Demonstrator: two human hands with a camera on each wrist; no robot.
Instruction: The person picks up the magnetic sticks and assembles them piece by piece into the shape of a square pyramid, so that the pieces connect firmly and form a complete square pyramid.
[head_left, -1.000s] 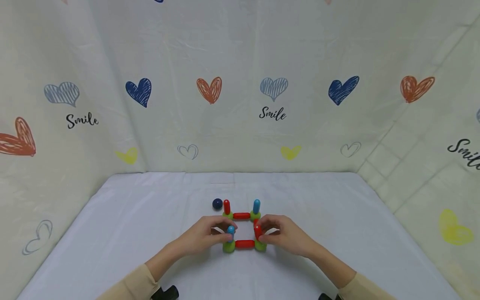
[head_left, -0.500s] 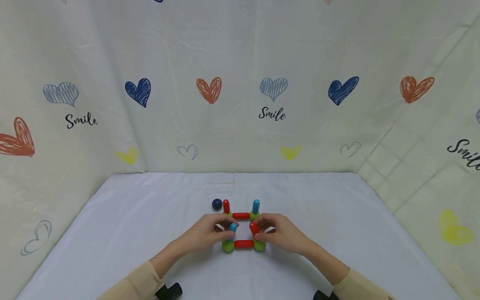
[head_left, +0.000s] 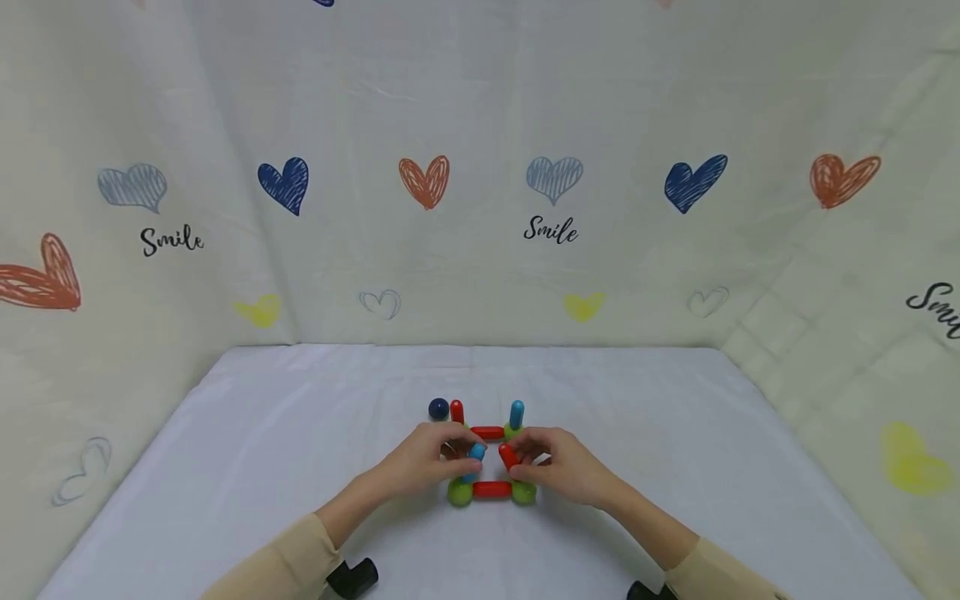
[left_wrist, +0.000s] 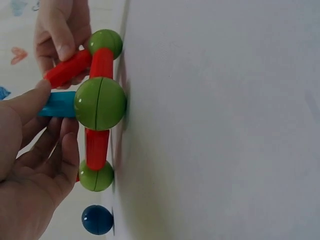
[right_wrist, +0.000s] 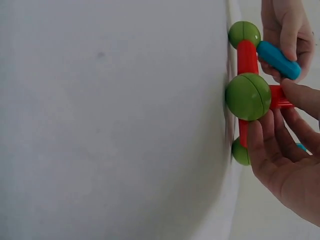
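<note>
On the table, green balls joined by red magnetic rods (head_left: pixel 492 490) form a square frame, with a further rod rising from each corner. My left hand (head_left: pixel 420 458) pinches the blue rod (head_left: pixel 477 452) on the near left green ball (head_left: pixel 460 492); it leans to the right. My right hand (head_left: pixel 566 467) grips the red rod (head_left: pixel 508 456) on the near right green ball (head_left: pixel 524 493), tilted left. In the left wrist view, thumb and fingers lie around the blue rod (left_wrist: pixel 60 104). The right wrist view shows the red rod (right_wrist: pixel 279 96) between thumb and fingers.
At the far corners stand a red rod (head_left: pixel 457 411) and a blue rod (head_left: pixel 517 414). A loose dark blue ball (head_left: pixel 438 409) lies beside the far left corner. White cloth covers the table (head_left: pixel 645 400); a curtain with printed hearts (head_left: pixel 480 250) hangs behind it.
The red rod in my right hand has tipped from upright to the left. The blue rod has tipped rightward as my left hand moved a little to the right.
</note>
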